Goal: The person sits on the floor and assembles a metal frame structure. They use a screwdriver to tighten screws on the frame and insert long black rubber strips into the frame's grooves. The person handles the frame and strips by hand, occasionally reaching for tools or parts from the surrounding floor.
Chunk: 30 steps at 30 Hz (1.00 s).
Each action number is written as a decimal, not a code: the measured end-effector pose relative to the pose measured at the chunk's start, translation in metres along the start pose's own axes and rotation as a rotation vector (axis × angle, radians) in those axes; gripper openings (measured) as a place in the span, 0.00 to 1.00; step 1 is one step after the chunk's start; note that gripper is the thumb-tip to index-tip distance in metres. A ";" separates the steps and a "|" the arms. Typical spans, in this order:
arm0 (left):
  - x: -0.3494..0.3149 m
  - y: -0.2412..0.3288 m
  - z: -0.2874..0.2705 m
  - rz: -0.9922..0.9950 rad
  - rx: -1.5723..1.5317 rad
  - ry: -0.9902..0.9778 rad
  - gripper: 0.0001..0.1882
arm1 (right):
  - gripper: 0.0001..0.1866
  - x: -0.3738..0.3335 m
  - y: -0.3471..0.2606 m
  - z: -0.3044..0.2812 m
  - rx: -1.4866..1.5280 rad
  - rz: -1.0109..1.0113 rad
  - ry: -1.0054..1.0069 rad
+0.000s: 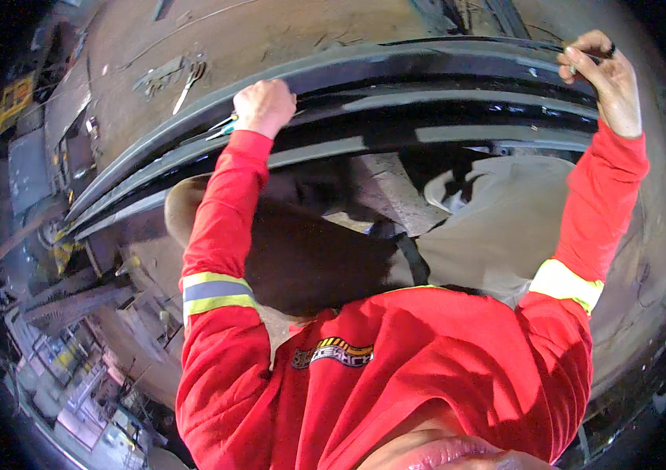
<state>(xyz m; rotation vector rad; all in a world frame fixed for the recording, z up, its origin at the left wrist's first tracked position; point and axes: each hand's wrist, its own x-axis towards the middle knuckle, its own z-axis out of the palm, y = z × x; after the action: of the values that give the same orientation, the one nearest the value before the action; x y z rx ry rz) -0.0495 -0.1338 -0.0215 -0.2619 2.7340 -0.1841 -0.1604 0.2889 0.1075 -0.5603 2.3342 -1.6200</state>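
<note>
Long grey steel beams [458, 95] lie side by side across the space in front of me. My left hand [264, 107] is closed in a fist over them, left of the middle; what its fingers hold is hidden. Beside that wrist a small tool with teal parts [227, 127] shows against the beams, its kind unclear and its contact with the hand not visible. Near the beams' right end my right hand [603, 77] is raised, thumb and fingers pinched together. Something tiny and pale shows at its fingertips, too small to name. A thin dark line along the far beam reaches toward these fingers.
A scissors-like metal tool [190, 84] lies on the brown floor beyond the beams, next to flat metal pieces [159, 76]. At far left stand a yellow object [16, 104] and a grey panel [29, 166]. Cluttered parts [74, 376] fill the lower left. My legs are close behind the beams.
</note>
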 end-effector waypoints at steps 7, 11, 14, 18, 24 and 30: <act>0.012 0.024 0.009 -0.133 -0.071 -0.075 0.22 | 0.06 -0.014 0.012 -0.025 0.078 -0.108 0.029; 0.015 0.028 0.008 -0.193 -0.126 -0.044 0.22 | 0.06 -0.015 0.016 -0.032 -0.010 -0.137 0.043; 0.018 0.017 0.024 -0.213 -0.166 -0.040 0.25 | 0.09 -0.019 -0.015 -0.001 0.195 -0.164 0.209; 0.011 0.017 0.022 -0.272 -0.271 -0.027 0.25 | 0.05 -0.018 0.016 -0.032 0.018 -0.206 0.069; 0.008 -0.012 0.044 -0.148 -0.700 0.260 0.14 | 0.04 -0.023 0.012 -0.023 0.162 -0.293 0.032; -0.015 0.002 -0.003 0.035 -1.237 0.202 0.11 | 0.05 -0.024 0.004 -0.004 0.129 -0.179 -0.158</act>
<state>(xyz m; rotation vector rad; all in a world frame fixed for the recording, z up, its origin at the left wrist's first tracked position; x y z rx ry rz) -0.0374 -0.1288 -0.0134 -0.5160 2.6417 1.5750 -0.1412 0.3038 0.1051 -0.8562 2.1016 -1.7188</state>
